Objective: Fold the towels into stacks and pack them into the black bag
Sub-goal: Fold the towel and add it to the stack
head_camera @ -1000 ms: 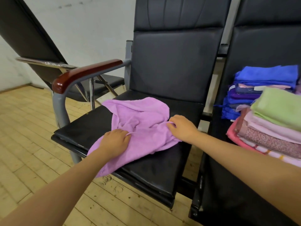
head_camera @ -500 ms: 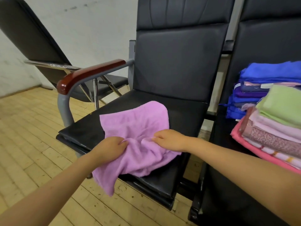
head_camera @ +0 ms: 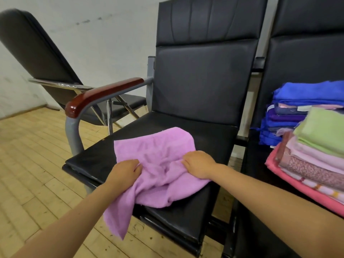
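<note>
A lilac towel (head_camera: 158,146) lies rumpled on the black chair seat (head_camera: 210,131), one corner hanging over the seat's front edge. My left hand (head_camera: 124,170) grips its near left part. My right hand (head_camera: 198,164) grips bunched cloth at its near right part. On the neighbouring seat to the right stand two stacks of folded towels: a blue and purple stack (head_camera: 290,108) at the back, and a nearer stack (head_camera: 316,153) with a green towel on top and pink ones below. No black bag is in view.
The chair has a red-brown wooden armrest (head_camera: 104,94) on a grey metal leg at its left. Behind it stands a reclined black folding chair (head_camera: 42,58). A pale wooden plank floor (head_camera: 33,164) spreads to the left, with a white wall behind.
Both hands have drawn the towel toward the seat's front edge and bunched it between them. Its far part now lies flatter, and a corner hangs lower over the edge.
</note>
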The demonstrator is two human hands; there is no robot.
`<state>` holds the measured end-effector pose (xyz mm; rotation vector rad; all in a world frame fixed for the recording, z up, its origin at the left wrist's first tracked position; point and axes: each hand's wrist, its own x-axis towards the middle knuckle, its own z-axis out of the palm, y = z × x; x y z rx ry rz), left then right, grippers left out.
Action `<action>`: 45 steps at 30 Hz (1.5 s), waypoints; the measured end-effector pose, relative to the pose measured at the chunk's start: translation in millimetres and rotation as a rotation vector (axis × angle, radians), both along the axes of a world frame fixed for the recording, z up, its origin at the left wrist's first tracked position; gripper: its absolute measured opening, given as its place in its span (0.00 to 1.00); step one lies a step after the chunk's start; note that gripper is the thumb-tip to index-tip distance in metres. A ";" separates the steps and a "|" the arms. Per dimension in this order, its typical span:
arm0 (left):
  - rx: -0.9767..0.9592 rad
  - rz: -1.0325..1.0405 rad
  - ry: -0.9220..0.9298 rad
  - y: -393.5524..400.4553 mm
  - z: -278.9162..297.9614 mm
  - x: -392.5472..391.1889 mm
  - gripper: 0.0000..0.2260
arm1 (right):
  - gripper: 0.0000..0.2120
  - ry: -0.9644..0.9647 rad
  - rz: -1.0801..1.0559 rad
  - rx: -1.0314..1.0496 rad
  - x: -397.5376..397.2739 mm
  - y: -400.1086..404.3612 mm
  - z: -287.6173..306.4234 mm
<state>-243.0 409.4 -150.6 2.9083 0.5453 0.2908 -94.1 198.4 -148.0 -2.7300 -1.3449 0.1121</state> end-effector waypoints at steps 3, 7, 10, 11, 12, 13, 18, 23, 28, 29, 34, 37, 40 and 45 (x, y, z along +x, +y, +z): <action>0.012 0.038 -0.094 -0.7 5.6 0.5 0.15 | 0.17 -0.025 0.088 0.050 -14.6 0.9 16.9; -0.017 -0.013 -0.089 -9.0 11.2 -4.4 0.15 | 0.20 0.208 0.092 0.093 -15.4 -13.9 26.3; -0.027 -0.038 -0.023 -11.8 4.6 -11.0 0.17 | 0.22 0.332 -0.042 0.285 0.4 -20.2 23.2; -0.048 -0.022 -0.034 -10.6 1.9 -11.3 0.17 | 0.20 0.316 -0.099 0.394 8.2 -18.7 21.9; -0.072 0.003 -0.056 -9.3 -0.6 -11.3 0.17 | 0.18 0.283 -0.163 0.485 16.9 -16.0 18.9; -0.092 0.032 -0.077 -7.6 -3.4 -10.7 0.17 | 0.15 0.242 -0.231 0.533 26.0 -12.5 15.2; -0.134 0.077 -0.088 -2.9 -7.3 -5.6 0.17 | 0.25 0.289 -0.409 0.340 64.0 7.6 -0.2; -0.149 0.096 -0.033 0.7 -10.0 4.6 0.16 | 0.25 0.314 -0.306 0.189 75.4 23.3 -4.4; -0.223 0.116 -0.059 6.3 -15.8 9.1 0.16 | 0.04 0.435 -0.244 0.279 82.4 27.9 -1.9; -0.224 0.113 -0.057 6.1 -15.9 9.7 0.16 | 0.05 0.505 -0.238 0.384 81.5 25.8 1.8; -0.189 0.119 -0.021 5.2 -16.4 12.8 0.16 | 0.06 0.863 -0.283 0.732 90.5 6.8 23.4; -0.257 0.136 0.011 8.2 -15.3 15.1 0.13 | 0.08 0.528 -0.428 0.618 98.3 2.7 22.8; -0.225 0.161 0.053 7.9 -15.3 18.2 0.12 | 0.14 0.243 -0.538 0.585 96.3 -5.0 17.1; -0.157 0.121 0.009 4.1 -14.3 12.8 0.14 | 0.10 0.095 -0.502 0.672 64.7 -18.9 32.5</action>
